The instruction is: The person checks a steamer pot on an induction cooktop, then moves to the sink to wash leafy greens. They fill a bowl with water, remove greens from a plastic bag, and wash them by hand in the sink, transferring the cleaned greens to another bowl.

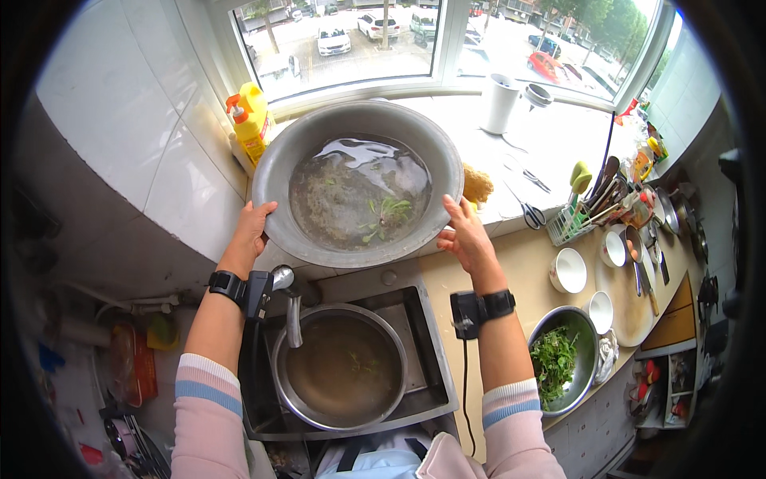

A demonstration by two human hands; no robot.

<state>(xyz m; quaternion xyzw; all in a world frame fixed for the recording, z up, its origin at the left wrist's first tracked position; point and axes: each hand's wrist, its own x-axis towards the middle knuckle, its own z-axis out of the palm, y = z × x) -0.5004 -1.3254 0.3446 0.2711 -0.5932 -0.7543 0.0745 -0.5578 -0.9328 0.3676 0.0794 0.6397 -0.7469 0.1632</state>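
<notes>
A large grey metal basin (281, 227) is between my hands, above the back of the sink and the window ledge. It contains murky water, with a leafy green sprig (388, 214) in it. My left hand (255, 226) grips its left rim, and my right hand (465, 236) has its fingers around the right rim. Below, in the sink (423, 351), a smaller steel basin (401, 363) contains cloudy brown water with a few bits of green. The chrome faucet (294, 311) points down over its left side. Whether the large basin rests on the ledge cannot be seen.
On the right counter stand a steel bowl of leafy greens (554, 355), white bowls (568, 270), a cutting board (618, 299) and a utensil rack (568, 227). Scissors (530, 209) lie on the ledge near a white canister (499, 104). Yellow bottles (251, 128) stand at the left.
</notes>
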